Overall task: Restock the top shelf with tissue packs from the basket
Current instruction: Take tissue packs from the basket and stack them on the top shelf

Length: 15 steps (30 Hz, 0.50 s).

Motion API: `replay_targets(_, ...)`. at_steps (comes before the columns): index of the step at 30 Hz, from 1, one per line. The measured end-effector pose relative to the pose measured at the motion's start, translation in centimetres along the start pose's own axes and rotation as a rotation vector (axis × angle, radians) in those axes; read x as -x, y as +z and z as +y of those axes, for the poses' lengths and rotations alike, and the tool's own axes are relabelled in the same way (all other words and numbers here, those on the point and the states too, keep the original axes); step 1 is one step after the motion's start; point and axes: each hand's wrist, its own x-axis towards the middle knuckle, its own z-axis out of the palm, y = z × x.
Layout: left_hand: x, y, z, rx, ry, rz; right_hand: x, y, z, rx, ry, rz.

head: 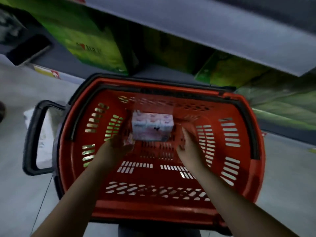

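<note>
A red basket (171,211) stood on the floor (15,185) in front of the shelving, seen from straight above. One tissue pack (152,126) lay flat on the basket's slotted bottom, toward the far wall and a little left of the middle. Its long axis ran left to right, parallel to the far rim, with its broad pink-and-white face turned up. It looked like several small packs wrapped side by side, their short ends pointing toward the person.

Both bare arms reached down into the basket. The left hand (118,148) hovered just beside the pack's near left corner. It was dark and blurred, so whether its fingers were loose or closed round something could not be told. A small pink-and-white scrap (128,142) showed at its fingertips, too smeared to identify. The right hand (189,149) was near the pack's right end, its fingers (185,134) stretched out toward the pack and grasping nothing. Contact with the pack could not be made out.

A black handle (32,137) stuck out from the basket's left side, above a white package (45,139) on the floor. Green boxes (89,40) filled the lower shelf behind the basket, under a grey shelf board (205,31).
</note>
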Motion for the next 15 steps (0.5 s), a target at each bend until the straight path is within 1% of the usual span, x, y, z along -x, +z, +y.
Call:
replay_targets(1, -0.6, 0.2, -0.2, -0.044, 0.009, -0.023, -0.8, 0.7, 0.3, 0.094, -0.051, -0.025)
replay_targets(3, -2.1, 0.7, -0.8, -0.148, 0.018, -0.005, -2.5, 1.9, 0.9, 0.216, -0.153, -0.049)
replay_targets(5, -3.5, 1.3, -1.4, -0.262, 0.008, 0.019, -3.9, 2.8, 1.4, 0.290, -0.195, -0.047)
replay_targets(6, -3.9, 1.6, -1.5, -0.286, 0.008, 0.004, -4.3, 3.1, 1.6, 0.340, -0.198, -0.043)
replay_targets(9, -4.6, 2.2, -1.9, -0.249, -0.027, -0.060, -5.2, 3.8, 2.0, 0.467, -0.218, -0.045)
replay_targets(12, -4.6, 2.4, -2.8, -0.192, -0.060, -0.087, -5.8, 4.3, 2.3, 0.438, -0.223, -0.032)
replay_targets(15, -4.9, 1.9, -3.5, -0.101, -0.084, -0.080, -6.1, 4.3, 2.1, 0.395, -0.220, 0.012)
